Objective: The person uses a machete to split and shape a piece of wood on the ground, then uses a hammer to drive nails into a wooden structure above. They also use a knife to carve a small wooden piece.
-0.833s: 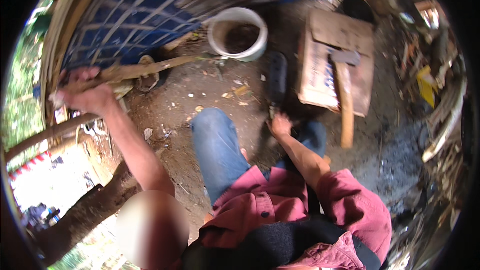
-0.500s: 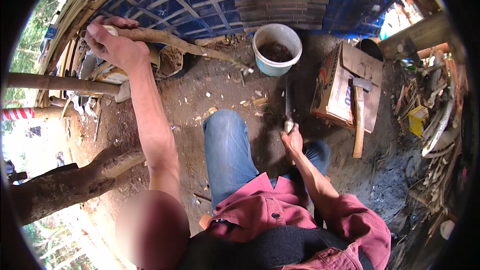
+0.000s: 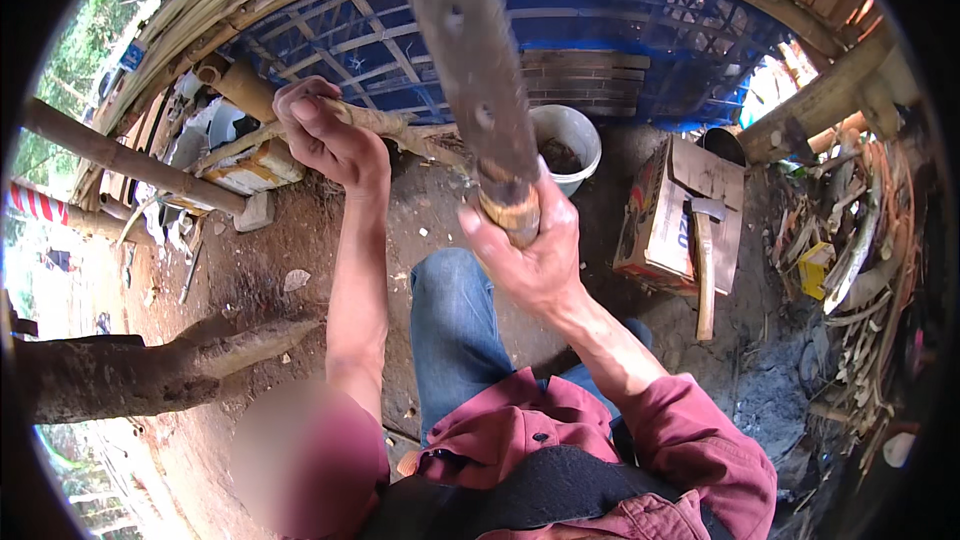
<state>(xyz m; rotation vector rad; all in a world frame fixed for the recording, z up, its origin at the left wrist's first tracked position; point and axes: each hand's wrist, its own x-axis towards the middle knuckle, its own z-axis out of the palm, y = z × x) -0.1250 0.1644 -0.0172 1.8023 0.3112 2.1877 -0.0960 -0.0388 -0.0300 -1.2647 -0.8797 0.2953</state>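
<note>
Holding large knife [image 3: 470, 60] raised, right hand [image 3: 540, 250] wrapped firmly around wooden handle [image 3: 512, 208]; gripping rough stick [image 3: 428, 143] with left hand [image 3: 340, 140], fingers curled closed.

The matt blade [image 3: 474, 60] is apparently rough metal

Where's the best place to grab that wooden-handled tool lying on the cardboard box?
Probably the lower end of its wooden handle, coming from the person's side: the handle points that way and reaches past the near edge of the cardboard box, while the metal head lies farther off. The right hand is closer, but holds a large blade.
</note>
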